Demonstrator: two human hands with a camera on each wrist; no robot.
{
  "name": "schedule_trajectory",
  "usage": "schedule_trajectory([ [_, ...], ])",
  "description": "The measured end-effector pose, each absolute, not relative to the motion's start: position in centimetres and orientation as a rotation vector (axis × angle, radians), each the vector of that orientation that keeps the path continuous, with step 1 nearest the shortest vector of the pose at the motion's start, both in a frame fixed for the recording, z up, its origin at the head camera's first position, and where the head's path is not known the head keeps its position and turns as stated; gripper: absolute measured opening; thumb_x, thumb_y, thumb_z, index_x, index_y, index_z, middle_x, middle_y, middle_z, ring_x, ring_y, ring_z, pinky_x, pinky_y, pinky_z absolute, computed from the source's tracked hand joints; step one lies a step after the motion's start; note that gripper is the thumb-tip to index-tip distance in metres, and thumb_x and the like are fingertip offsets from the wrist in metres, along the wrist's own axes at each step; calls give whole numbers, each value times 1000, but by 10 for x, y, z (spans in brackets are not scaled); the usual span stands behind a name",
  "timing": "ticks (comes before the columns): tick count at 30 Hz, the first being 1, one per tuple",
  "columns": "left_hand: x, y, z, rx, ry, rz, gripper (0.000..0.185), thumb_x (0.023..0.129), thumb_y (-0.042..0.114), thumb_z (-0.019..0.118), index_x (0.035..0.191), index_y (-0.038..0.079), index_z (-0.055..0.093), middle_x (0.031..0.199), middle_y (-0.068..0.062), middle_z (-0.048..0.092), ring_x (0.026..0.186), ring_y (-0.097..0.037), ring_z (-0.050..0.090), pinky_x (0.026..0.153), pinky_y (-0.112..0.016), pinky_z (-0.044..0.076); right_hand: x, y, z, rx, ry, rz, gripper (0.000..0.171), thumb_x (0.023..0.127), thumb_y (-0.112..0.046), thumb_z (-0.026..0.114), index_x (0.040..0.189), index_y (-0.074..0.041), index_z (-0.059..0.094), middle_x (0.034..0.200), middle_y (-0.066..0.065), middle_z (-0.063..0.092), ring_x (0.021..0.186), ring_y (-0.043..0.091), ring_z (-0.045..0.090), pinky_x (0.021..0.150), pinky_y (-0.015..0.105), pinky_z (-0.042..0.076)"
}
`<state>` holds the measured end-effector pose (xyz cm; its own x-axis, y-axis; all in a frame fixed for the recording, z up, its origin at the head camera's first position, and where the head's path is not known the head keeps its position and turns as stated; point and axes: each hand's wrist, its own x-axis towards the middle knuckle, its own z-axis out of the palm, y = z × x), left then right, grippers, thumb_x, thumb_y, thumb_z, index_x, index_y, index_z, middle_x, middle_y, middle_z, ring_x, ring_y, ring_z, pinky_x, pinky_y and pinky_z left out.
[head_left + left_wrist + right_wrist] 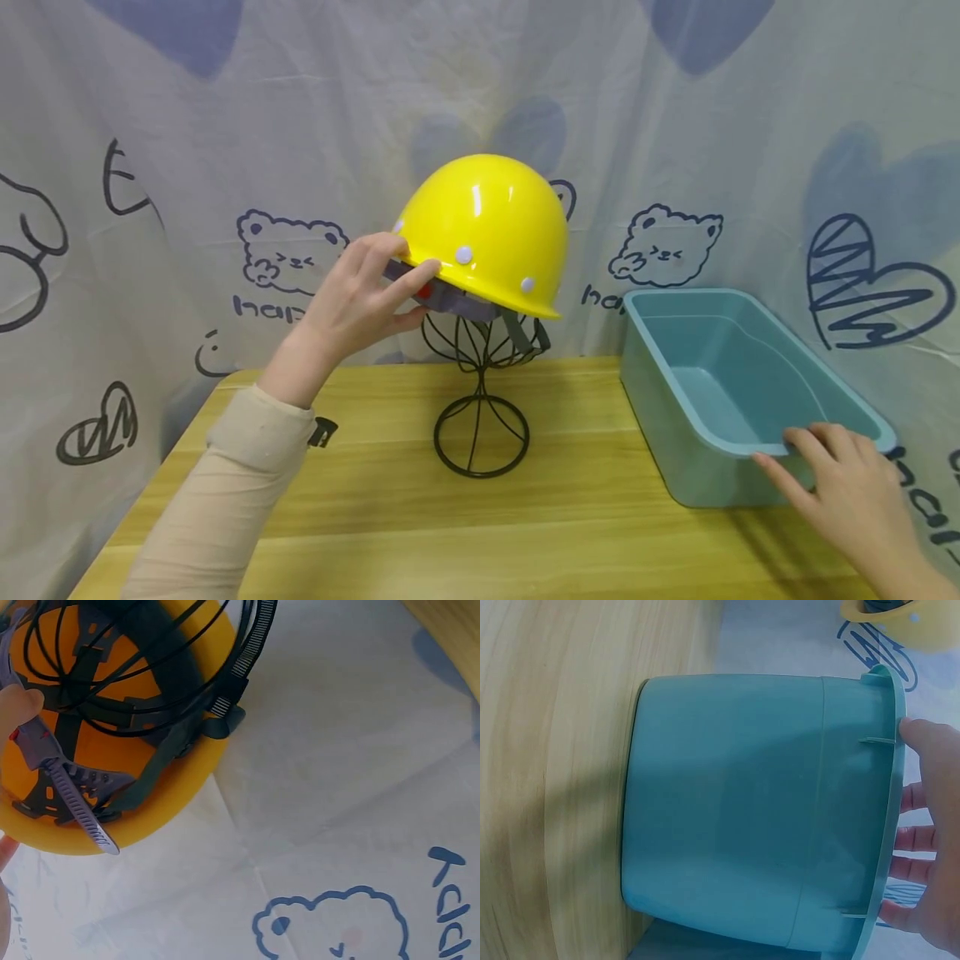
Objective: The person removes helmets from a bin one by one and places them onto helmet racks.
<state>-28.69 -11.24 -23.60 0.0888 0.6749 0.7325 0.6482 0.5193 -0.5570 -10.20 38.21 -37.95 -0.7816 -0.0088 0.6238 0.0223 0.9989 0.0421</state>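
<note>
A yellow hard hat (491,225) sits tilted over the top of a black wire stand (482,417). My left hand (367,287) grips the brim on its left side, fingers above and thumb underneath. Inside the shell, the left wrist view shows the dark suspension straps (112,712), a grey ratchet band (79,806) and the stand's wire loops. On the right, my right hand (847,483) holds the near rim of a teal plastic bin (660,400). Its fingers reach over the rim and the thumb lies at the outer edge; the fingertips are partly hidden in the right wrist view.
The bin and stand are on a wooden table (360,517). A white curtain (300,125) printed with bears and hearts hangs behind and at both sides. A small black object (322,432) shows beside the left sleeve.
</note>
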Motion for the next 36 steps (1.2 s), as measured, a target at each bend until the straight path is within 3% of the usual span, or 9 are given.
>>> schedule_trajectory([
  [36, -289, -119, -306, -1186, -1569, -105, 48, 67, 27, 70, 107, 15, 47, 100, -14, 41, 95, -32, 42, 80, -42, 41, -101, 381, -381, -35, -2475, -76, 51, 67, -49, 68, 89, -3, 59, 92, 24, 52, 80, 46, 46, 65, 58, 37],
])
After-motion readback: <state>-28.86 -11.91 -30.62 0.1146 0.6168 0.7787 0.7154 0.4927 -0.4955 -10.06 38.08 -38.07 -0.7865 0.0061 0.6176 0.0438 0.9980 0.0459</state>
